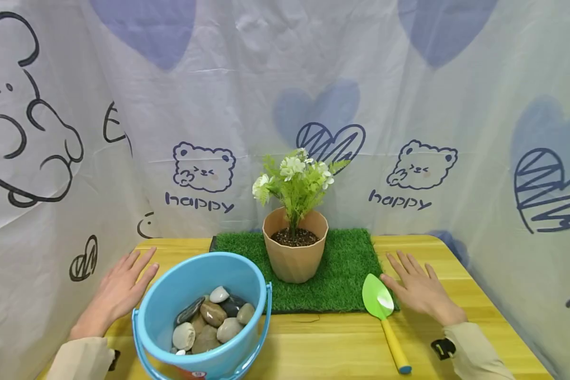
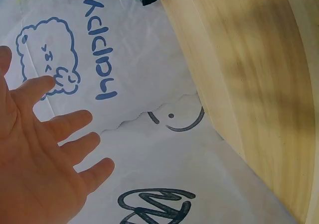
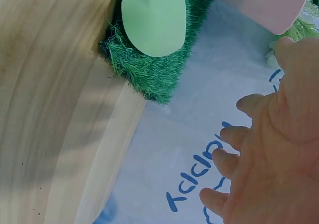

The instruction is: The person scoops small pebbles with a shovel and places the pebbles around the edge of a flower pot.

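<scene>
My left hand (image 1: 120, 289) is at the left side of the wooden table, its fingers spread and nothing in it. Just right of it stands a light blue bucket (image 1: 154, 295) with stones (image 1: 213, 313) inside and its handle lowered. At the table's right side my right hand (image 1: 420, 290) has its fingers spread, also holding nothing. Close beside its thumb lies a toy trowel (image 1: 379, 298) with a green blade and a yellow handle, the blade tip over the turf mat. Each wrist view shows a bare palm with spread fingers.
A potted plant (image 1: 295, 258) with white flowers and dark soil stands on a green turf mat (image 1: 347, 264) at the back middle. The wooden table (image 1: 323, 343) has a rounded edge. A printed white curtain (image 1: 247, 105) hangs behind it and along both sides.
</scene>
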The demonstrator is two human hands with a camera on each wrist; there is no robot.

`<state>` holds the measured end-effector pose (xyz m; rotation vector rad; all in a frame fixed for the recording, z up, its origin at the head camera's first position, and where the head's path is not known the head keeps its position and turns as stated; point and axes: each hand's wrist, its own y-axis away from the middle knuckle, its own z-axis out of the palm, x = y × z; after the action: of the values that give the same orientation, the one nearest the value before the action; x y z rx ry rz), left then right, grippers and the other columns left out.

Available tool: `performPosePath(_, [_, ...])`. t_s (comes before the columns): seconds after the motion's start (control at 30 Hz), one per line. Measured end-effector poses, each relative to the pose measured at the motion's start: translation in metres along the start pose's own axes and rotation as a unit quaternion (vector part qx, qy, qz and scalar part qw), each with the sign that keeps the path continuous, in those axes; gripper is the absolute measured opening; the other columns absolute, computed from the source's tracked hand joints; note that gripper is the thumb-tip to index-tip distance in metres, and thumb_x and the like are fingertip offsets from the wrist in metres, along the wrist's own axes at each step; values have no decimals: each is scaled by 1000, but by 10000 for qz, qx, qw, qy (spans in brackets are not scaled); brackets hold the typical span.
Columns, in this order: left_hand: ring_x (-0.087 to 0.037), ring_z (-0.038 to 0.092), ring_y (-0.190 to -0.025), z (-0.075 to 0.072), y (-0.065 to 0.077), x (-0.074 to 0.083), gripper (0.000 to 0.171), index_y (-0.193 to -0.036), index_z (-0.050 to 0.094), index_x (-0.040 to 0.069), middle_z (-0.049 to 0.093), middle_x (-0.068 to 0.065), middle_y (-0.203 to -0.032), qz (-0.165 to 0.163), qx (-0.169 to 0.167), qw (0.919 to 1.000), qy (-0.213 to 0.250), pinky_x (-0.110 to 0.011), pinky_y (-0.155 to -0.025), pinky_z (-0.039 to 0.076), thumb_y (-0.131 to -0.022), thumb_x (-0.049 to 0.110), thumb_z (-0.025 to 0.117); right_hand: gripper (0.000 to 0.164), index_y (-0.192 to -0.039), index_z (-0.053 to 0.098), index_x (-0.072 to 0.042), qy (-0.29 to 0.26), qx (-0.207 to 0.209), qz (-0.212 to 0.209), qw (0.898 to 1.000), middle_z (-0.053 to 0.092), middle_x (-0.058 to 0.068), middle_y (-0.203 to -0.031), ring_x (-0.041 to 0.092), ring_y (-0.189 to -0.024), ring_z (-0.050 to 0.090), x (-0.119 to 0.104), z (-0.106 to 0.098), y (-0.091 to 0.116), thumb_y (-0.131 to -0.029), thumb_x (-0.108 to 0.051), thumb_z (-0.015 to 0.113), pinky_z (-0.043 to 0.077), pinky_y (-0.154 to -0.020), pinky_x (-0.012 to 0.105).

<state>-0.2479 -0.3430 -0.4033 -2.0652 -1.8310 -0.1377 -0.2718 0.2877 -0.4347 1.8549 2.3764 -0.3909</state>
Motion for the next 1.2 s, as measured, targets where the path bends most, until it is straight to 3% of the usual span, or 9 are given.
performPosePath(0.27, [-56,25,-137,0,2,2,63,-157,22,11,28,-33,-153,161,369,9981,465,-75,-100,20,-105,45,29,75,-157,22,-9,-103,-90,4,9999,12,24,-161,49,-146,10,0,4,1,-100,-58,29,-1,-112,69])
performPosePath(0.47, [-57,28,-136,-7,7,7,61,-158,21,11,29,-29,-155,60,317,9920,1218,-74,-101,23,-106,44,24,74,-156,25,-7,-93,-75,-15,9999,14,25,-160,49,-146,12,0,5,1,-101,-56,29,1,-112,69])
performPosePath(0.57, [-56,37,-132,-10,10,12,60,-157,24,11,38,-29,-150,66,348,9888,1448,-73,-97,30,-106,42,22,73,-155,25,-6,-91,-90,-20,9999,15,25,-160,49,-146,13,-1,4,1,-101,-56,29,1,-112,70])
performPosePath(0.67, [-50,48,-126,-9,11,18,57,-155,29,6,46,-30,-143,328,438,9811,1854,-62,-96,41,-107,36,19,73,-156,24,-7,-124,-108,-1,9999,14,25,-160,49,-146,11,-2,3,1,-101,-56,29,1,-112,70])
performPosePath(0.73, [-40,55,-122,-8,11,22,56,-153,32,4,50,-30,-139,511,440,9721,2244,-47,-93,51,-108,33,17,74,-156,23,-8,-140,-133,0,9998,14,26,-160,49,-146,11,-2,3,1,-101,-56,29,1,-111,70])
performPosePath(0.83, [-16,59,-121,-6,13,27,58,-152,33,4,53,-26,-139,661,274,9487,3079,-23,-91,51,-107,35,13,73,-156,23,-7,-180,-183,8,9997,13,26,-160,49,-146,10,-2,3,1,-101,-55,30,1,-111,70])
performPosePath(0.93, [4,56,-117,-3,17,30,61,-153,32,5,58,-8,-139,727,5,9159,3947,-13,-92,45,-107,38,11,73,-156,24,-7,-220,-221,-22,9995,14,26,-160,50,-146,11,-3,5,3,-101,-55,31,2,-111,70])
performPosePath(1.1, [1,57,-119,4,24,35,61,-155,25,2,57,17,-135,1061,-624,8533,5067,-20,-94,48,-106,36,7,72,-155,26,-6,-280,-249,-94,9993,17,26,-159,49,-145,14,-5,8,4,-101,-54,31,6,-111,71])
performPosePath(1.2, [-6,55,-125,7,28,36,61,-156,19,4,52,15,-142,1332,-1165,8004,5728,-27,-97,49,-105,33,3,71,-155,27,-4,-381,-283,-177,9987,19,26,-159,49,-145,15,-10,8,5,-102,-52,32,9,-111,71])
